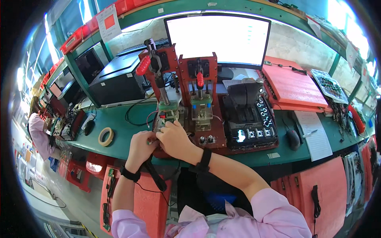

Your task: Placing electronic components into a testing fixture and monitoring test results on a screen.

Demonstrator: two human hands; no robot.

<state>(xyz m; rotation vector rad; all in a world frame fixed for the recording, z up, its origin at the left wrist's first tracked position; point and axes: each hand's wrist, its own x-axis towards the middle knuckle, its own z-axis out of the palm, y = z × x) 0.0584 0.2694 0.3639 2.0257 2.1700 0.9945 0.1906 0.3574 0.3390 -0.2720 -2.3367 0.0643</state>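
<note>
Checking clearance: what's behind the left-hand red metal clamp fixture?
A black-framed rectangular monitor with a bright white screen. The red fixture covers the monitor's lower left corner; anything low and directly behind the fixture is hidden.

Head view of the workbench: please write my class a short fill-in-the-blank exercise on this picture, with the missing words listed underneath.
1. The left hand and right hand are nearest to the ____ of the two red clamp stands.
2. The bands on both wrists are coloured ____.
3. The pen lies on a white sheet of ____.
4. The bench top under the roll of tape is coloured ____.

Missing words: left; black; paper; green.
</note>
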